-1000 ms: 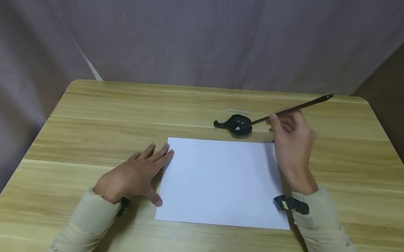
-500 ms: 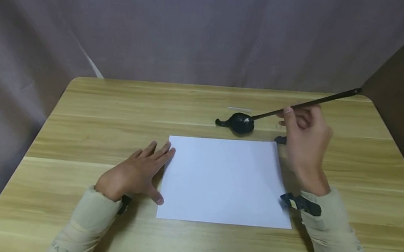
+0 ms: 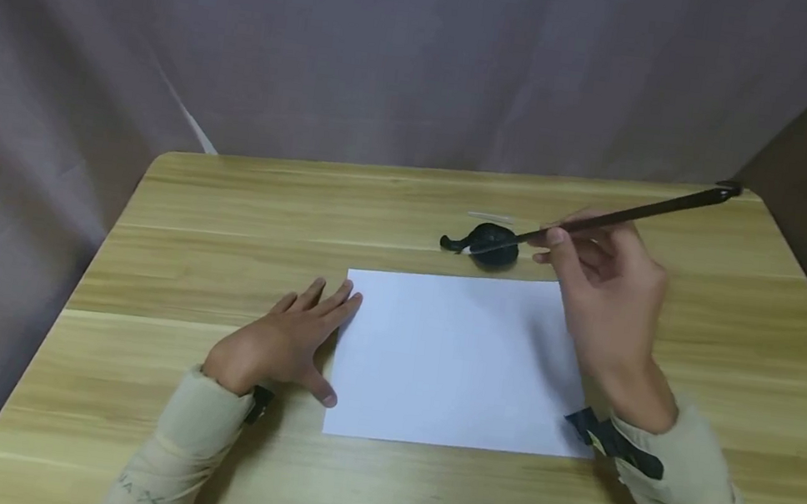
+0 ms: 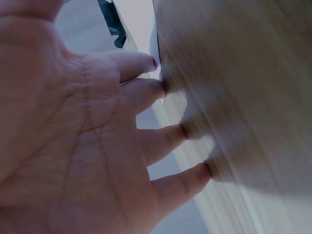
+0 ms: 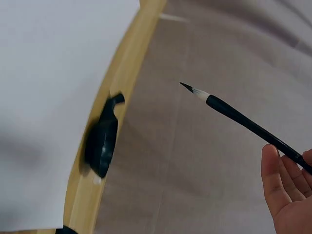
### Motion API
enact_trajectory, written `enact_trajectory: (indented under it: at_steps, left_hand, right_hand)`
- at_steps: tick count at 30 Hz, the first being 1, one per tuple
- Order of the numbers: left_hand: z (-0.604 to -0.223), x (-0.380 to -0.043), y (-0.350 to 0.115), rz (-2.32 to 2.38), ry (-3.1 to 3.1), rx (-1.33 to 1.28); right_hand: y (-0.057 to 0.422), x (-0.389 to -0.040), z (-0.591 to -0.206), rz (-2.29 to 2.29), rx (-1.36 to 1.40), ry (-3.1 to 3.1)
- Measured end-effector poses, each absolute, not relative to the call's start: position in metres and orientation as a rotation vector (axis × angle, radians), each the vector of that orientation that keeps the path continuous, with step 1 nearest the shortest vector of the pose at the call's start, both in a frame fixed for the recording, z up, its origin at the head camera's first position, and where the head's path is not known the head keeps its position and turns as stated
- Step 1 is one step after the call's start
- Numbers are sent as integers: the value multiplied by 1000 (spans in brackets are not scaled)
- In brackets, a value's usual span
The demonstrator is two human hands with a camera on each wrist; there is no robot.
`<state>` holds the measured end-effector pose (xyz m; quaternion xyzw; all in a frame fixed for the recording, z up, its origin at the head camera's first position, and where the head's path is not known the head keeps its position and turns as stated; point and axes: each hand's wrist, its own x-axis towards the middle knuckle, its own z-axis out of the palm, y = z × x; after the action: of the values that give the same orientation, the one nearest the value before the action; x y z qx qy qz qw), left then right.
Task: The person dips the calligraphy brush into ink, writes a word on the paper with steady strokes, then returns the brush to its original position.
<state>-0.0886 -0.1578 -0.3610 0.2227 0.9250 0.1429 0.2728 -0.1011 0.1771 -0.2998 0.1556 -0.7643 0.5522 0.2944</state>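
My right hand (image 3: 616,303) pinches a dark-handled calligraphy brush (image 3: 651,208) between thumb and fingers, its handle slanting up to the right. In the right wrist view the brush tip (image 5: 186,87) is black at its point and white above, held clear of the table. Below it in the head view sits a small black ink dish (image 3: 497,253) with a curled spout or handle. A blank white sheet of paper (image 3: 460,368) lies on the table. My left hand (image 3: 278,346) rests with spread, straight fingers at the sheet's left edge; the left wrist view shows its fingertips (image 4: 197,174) touching down.
A thin clear stick (image 3: 489,215) lies behind the ink dish. A dark object (image 5: 66,230), partly cut off, sits by the sheet's corner. Beyond the wooden table (image 3: 228,205) hangs a grey curtain (image 3: 367,54).
My right hand first drew the brush right and up along the ink dish, then brought it up off the dish, its tip now farther left in view. The left hand stays on the sheet's edge.
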Motion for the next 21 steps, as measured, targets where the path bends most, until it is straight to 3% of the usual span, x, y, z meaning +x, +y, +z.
enact_trajectory:
  at_steps: [10, 21]
  left_hand:
    - [-360, -90, -159, 394, 2477, 599]
    - [-365, -93, -160, 379, 2481, 641]
  right_hand:
    - [157, -84, -314, 1481, 669, -2055]
    - [144, -79, -340, 1423, 742, -2125]
